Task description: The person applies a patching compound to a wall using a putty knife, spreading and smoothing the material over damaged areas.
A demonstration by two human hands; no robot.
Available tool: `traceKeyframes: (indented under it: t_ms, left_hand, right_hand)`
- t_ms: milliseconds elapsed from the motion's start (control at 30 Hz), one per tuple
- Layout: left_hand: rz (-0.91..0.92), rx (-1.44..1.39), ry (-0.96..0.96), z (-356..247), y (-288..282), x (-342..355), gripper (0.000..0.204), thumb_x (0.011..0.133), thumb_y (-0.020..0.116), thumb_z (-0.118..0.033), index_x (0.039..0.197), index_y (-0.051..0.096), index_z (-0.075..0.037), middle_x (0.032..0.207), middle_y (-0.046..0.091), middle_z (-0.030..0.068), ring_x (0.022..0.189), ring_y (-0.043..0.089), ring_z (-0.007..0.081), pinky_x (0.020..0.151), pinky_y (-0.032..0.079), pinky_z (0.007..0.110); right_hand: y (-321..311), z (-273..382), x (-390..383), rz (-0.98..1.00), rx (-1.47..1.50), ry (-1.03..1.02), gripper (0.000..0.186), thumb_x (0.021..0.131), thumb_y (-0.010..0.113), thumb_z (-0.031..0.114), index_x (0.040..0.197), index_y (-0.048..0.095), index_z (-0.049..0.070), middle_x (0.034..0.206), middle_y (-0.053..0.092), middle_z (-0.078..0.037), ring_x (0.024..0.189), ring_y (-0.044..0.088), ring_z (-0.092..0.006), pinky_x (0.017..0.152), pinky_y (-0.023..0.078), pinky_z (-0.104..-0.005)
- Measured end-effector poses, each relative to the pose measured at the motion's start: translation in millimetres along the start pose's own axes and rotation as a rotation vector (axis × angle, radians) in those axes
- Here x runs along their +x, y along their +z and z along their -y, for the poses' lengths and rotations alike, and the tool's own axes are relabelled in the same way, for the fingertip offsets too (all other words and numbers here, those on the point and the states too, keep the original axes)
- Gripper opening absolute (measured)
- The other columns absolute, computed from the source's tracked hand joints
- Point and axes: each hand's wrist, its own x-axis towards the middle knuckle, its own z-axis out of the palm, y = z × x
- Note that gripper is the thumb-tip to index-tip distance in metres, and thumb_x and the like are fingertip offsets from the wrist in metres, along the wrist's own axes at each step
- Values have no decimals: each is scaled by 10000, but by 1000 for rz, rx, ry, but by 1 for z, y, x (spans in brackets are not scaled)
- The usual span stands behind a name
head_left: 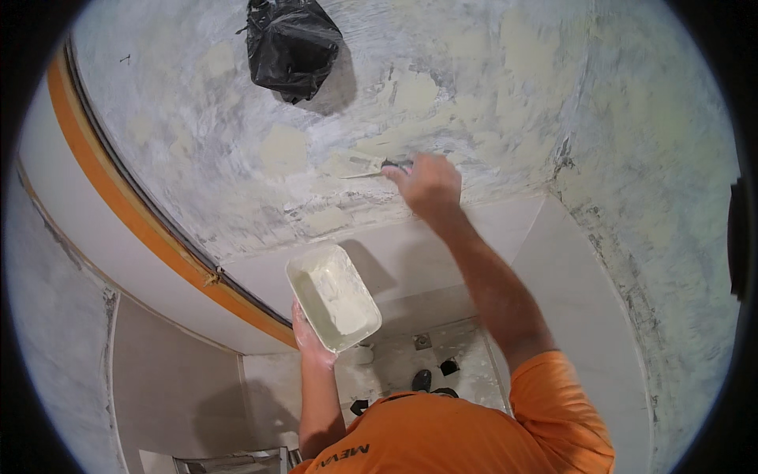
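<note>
My left hand (310, 341) holds a white rectangular tub (306, 294) from its lower left side, tilted so that its inside shows. Cream-coloured filler (341, 299) coats the bottom of the tub. Up on the patchy grey wall (237, 158), my right hand (434, 188) is closed round the dark handle of a putty knife (362, 174). The thin blade points left and lies at or very near the wall surface; contact cannot be made out. Cream filler patches (283, 150) surround it.
A black plastic bag (294, 51) hangs on the wall above. An orange-edged frame (130, 209) curves down the left side. Pale panels (450, 225) line the wall below the filler, with a corner at right. On the floor are my shoe (422, 381) and a dark square hole (449, 366).
</note>
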Motion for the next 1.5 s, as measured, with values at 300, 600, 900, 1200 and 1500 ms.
traceKeyframes:
  t_ms: [300,600,900,1200,1500]
  left_hand:
    - [-31,-118,12,-1,0,17,440,1081,416,-362,1382,576,-83,1247,669,102,1115,676,285,954,580,468]
    - [-42,-152,-5,-9,-13,26,505,1072,416,-429,1437,540,-102,1350,623,106,1182,639,308,1005,542,492]
    - [-57,17,194,-16,-19,15,446,1093,430,-358,1428,534,-82,1312,638,104,1136,669,288,927,601,472]
    - [-65,48,174,-6,-37,34,474,1080,411,-389,1443,524,-106,1357,617,92,1180,645,300,983,569,472]
    - [-106,-129,167,-18,-60,23,489,1080,420,-409,1445,526,-102,1350,620,94,1182,644,292,984,568,466]
  right_hand:
    - [-82,-179,-47,24,-228,578,666,827,773,594,887,733,-68,904,725,-263,880,700,-437,787,527,-507]
    - [-65,-74,-101,16,-27,611,497,850,787,502,832,717,11,748,680,-199,718,644,-398,701,496,-468]
    - [19,21,-26,-61,170,159,406,808,849,414,766,696,41,698,659,-132,674,639,-346,618,502,-445]
    - [39,-18,-1,-211,-24,34,471,783,849,485,897,761,37,730,691,-143,709,677,-361,644,529,-459]
    - [-10,-134,-116,-78,40,666,537,901,780,424,695,609,-42,602,521,-113,585,448,-209,582,400,-411]
